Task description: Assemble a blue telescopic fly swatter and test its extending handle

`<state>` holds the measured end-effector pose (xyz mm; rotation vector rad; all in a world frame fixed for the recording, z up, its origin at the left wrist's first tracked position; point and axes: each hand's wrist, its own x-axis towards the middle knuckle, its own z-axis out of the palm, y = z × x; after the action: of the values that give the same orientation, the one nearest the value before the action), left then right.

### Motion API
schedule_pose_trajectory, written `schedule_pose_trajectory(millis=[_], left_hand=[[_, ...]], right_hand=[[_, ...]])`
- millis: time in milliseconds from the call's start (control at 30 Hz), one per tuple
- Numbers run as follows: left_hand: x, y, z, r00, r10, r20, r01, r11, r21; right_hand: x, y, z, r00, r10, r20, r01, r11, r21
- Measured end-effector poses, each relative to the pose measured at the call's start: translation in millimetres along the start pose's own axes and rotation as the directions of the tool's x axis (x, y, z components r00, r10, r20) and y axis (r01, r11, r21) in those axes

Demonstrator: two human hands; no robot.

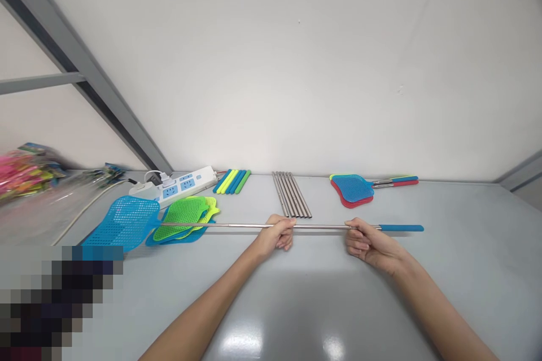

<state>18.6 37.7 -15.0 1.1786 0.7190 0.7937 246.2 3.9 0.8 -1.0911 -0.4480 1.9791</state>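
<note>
Both hands grip a long telescopic fly swatter (317,227), held level across my front with its metal rod drawn out. Its blue mesh head (127,223) is at the left, and its blue handle (402,228) points right. My left hand (277,234) is closed around the middle of the rod. Further right, my right hand (366,242) pinches the rod just short of the handle. Behind the swatter's left part lie loose green, yellow and blue mesh heads (180,219), overlapping in a pile. Several bare metal rods (292,194) lie side by side behind my left hand.
Several coloured handle sleeves (232,181) lie in a row beside a white power strip (186,185) with a plug in it. Back right, fly swatters (353,189) with short rods are stacked. Plastic-bagged goods (34,175) sit at the far left. A wall (296,96) closes the table's back.
</note>
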Motion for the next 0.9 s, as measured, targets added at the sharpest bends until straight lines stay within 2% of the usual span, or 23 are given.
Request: schedule_pose_trajectory(millis=[100,267,467,667,900], left_hand=[[0,0,1,1.0,0.005,-0.009,-0.005,1.0,0.01],[0,0,7,1.0,0.01,-0.007,-0.01,1.0,0.028],[1,0,10,1.0,-0.003,-0.003,0.004,0.999,0.04],[2,2,6,1.0,-0.027,0.01,0.027,1.0,0.012],[3,4,2,1.0,-0.024,0.003,0.025,0.999,-0.021]], right_hand=[[-1,1,2,0.999,-0.047,-0.002,0.047,0.998,-0.043],[2,0,-2,0.999,-0.048,-0.004,0.048,0.999,-0.021],[3,-4,-7,0.997,-0.075,0.003,0.075,0.994,-0.084],[0,-6,-8,0.999,-0.04,0.026,0.044,0.989,-0.138],[0,-10,-15,0.999,-0.04,0.03,0.044,0.993,-0.112]])
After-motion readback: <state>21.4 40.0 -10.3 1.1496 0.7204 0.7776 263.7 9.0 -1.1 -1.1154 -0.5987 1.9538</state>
